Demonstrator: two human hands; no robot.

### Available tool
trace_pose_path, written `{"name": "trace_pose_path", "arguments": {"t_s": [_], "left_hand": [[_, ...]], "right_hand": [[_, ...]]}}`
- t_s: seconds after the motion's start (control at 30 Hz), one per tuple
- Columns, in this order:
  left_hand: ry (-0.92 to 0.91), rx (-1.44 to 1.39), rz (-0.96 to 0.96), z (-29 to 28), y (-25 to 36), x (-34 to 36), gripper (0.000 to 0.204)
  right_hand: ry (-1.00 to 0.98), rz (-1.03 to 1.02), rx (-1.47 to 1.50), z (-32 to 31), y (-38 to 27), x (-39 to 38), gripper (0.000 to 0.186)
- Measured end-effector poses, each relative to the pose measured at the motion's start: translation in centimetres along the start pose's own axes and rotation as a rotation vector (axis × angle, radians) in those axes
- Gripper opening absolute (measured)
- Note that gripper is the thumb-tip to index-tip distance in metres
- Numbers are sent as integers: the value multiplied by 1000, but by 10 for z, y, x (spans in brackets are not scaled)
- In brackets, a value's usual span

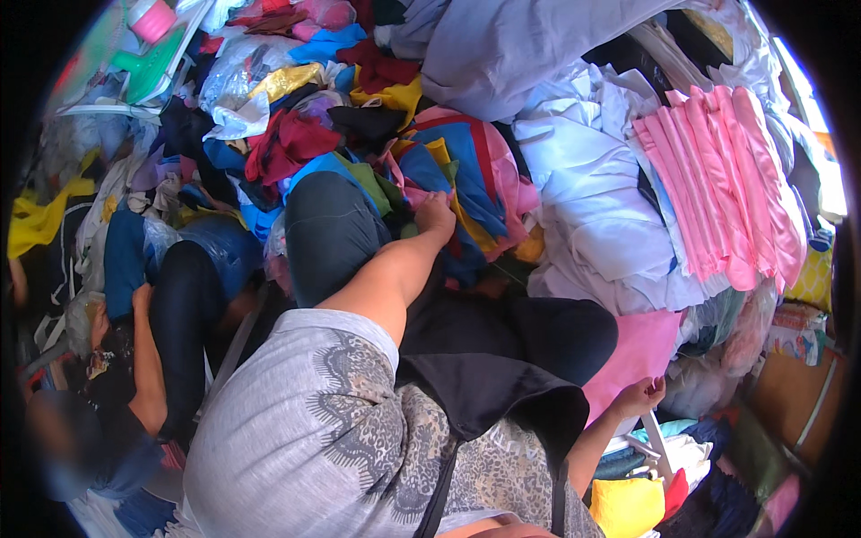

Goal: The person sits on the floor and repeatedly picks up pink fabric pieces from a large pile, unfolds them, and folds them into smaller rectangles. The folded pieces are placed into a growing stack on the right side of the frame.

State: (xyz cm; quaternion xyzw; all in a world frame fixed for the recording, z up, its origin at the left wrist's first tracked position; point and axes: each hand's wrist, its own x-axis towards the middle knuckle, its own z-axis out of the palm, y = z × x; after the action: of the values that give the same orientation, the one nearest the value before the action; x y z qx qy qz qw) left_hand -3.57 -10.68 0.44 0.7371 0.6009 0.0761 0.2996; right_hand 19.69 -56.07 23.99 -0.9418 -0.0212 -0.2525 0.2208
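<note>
My left hand (434, 212) reaches forward past my raised knee, its fingers closed on pink fabric in a bundle of pink, blue, red, yellow and green cloth (484, 188). My right hand (639, 397) is low at the right, fingertips pinched at the edge of a smooth pink cloth (632, 350) that hangs below a heap of white fabric (583, 179). A black cloth (480, 394) lies across my lap, over my patterned grey top.
A co-worker (134, 368) sits at the left, hand on dark teal cloth. Mixed fabric scraps (287, 143) pile ahead, with a green fan (143, 72) behind. Pleated pink cloth (717, 188) lies at right, above a brown carton (803, 403) and folded cloths (628, 502).
</note>
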Motion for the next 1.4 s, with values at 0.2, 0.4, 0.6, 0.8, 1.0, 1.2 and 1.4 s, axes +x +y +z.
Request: {"name": "trace_pose_path", "arguments": {"t_s": [0.2, 0.4, 0.6, 0.8, 1.0, 1.2, 1.4], "left_hand": [[-172, 187, 222, -13, -8, -13, 37], [-627, 654, 309, -7, -25, -17, 33], [-804, 1085, 174, -15, -33, -20, 37], [-833, 1243, 264, -15, -48, -27, 41], [-1007, 1119, -99, 4, -62, 3, 40], [-405, 506, -125, -18, -49, -1, 40], [-110, 285, 166, -27, -18, 13, 39]], "right_hand": [[65, 19, 202, -11, -19, -9, 27], [-119, -6, 482, -7, -50, -49, 25], [-427, -406, 319, -7, -96, -107, 24], [-398, -519, 227, -16, -107, -115, 24], [-392, -504, 184, -11, -106, -114, 23], [-404, -499, 153, -6, -106, -112, 22], [-417, -493, 82, -3, -109, -110, 20]]}}
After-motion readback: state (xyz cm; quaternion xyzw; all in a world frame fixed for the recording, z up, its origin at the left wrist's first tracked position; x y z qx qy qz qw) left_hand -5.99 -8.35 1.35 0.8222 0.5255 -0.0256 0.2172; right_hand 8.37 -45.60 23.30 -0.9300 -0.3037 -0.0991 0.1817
